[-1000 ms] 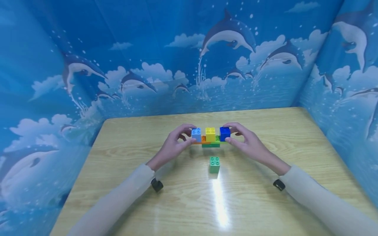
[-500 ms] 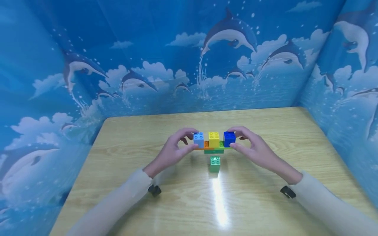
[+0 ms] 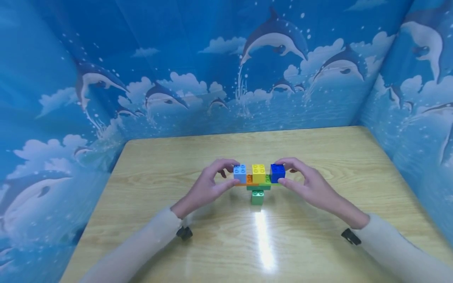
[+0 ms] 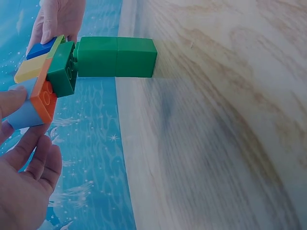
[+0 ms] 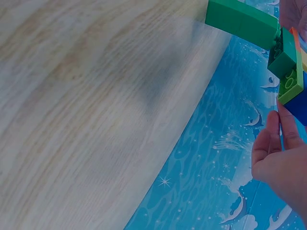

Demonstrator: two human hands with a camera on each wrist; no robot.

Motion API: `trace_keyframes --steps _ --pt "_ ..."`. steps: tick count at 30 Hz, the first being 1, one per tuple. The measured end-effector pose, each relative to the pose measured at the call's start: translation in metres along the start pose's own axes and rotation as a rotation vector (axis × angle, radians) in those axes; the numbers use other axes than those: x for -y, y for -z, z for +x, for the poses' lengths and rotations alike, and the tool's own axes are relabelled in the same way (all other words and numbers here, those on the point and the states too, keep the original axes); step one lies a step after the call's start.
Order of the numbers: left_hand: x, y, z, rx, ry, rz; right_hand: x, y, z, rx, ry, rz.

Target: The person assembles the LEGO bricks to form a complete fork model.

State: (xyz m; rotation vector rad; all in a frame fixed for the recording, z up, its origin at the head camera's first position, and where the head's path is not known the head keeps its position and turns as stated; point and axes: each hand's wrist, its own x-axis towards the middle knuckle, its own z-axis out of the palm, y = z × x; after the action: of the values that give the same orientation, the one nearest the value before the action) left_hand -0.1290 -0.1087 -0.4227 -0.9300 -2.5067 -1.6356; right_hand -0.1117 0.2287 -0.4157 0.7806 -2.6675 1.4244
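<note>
Between the hands is a joined block assembly: a light blue brick (image 3: 239, 174), a yellow brick (image 3: 258, 173) and a dark blue brick (image 3: 277, 173) on top. Under these sit an orange brick (image 4: 44, 101) and a lime brick (image 5: 290, 85), with a dark green brick (image 4: 62, 72) lowest. My left hand (image 3: 209, 184) pinches the light blue end between thumb and fingers. At the dark blue end, my right hand (image 3: 313, 188) does likewise. A green two-block tower (image 4: 116, 57) stands upright on the table; the dark green brick is right at its top studs.
The wood-grain table (image 3: 162, 165) is backed by a blue dolphin-print curtain (image 3: 198, 78) on three sides. Black straps (image 3: 184, 233) show at the sleeve cuffs. A bright glare streak lies on the table in front of the tower.
Both hands have brought the block assembly toward the person and slightly right, from behind the green tower to over its top. The tower has stayed in place.
</note>
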Motion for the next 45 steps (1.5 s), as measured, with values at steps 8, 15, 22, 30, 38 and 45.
trace_keyframes --steps 8,15,22,30,38,45 --pt "0.002 -0.003 -0.005 -0.004 -0.011 0.002 -0.002 -0.002 -0.005 -0.011 0.037 -0.041" --pt "0.000 -0.003 -0.008 -0.008 -0.023 0.027 -0.001 -0.004 -0.009 -0.022 0.055 -0.039" --pt "0.002 -0.004 -0.012 0.007 -0.037 0.022 -0.003 -0.005 -0.012 -0.038 0.093 -0.037" --pt "0.004 -0.004 -0.014 -0.002 -0.087 0.043 -0.004 -0.006 -0.014 -0.044 0.143 -0.004" --pt "0.005 -0.005 -0.015 -0.009 -0.175 0.094 -0.004 -0.006 -0.017 -0.034 0.155 -0.009" --pt "0.009 -0.008 -0.017 -0.028 -0.204 0.079 -0.006 -0.009 -0.016 -0.043 0.156 -0.022"
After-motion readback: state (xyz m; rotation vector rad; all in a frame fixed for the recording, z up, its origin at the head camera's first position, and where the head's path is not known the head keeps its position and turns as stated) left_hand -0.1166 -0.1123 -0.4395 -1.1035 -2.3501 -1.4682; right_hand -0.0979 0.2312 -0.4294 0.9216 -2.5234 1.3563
